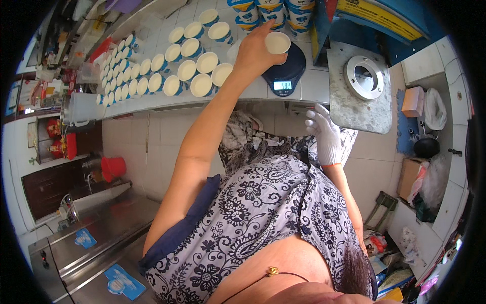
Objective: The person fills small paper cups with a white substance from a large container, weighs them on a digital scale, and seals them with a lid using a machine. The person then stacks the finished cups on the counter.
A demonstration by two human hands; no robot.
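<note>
My bare left hand (258,49) grips a filled cup (278,43) over a dark round kitchen scale (290,64) with a lit display. Whether the cup rests on the scale I cannot tell. Rows of open paper cups (201,84) with pale contents cover the white tiled counter (246,91) to the left. My right hand (322,127), in a white knitted glove, is raised beside the counter's front edge with nothing in it, its fingers apart. To its upper right is a metal plate (338,110) of a blue machine, with a round ring (363,78) set in it.
Stacked blue-and-white cups (273,15) stand behind the scale. The blue machine's housing (383,41) rises at the back right. A clear plastic tub (81,108) stands at the counter's left end. A red bucket (113,169) and a steel worktop (125,212) are at the lower left.
</note>
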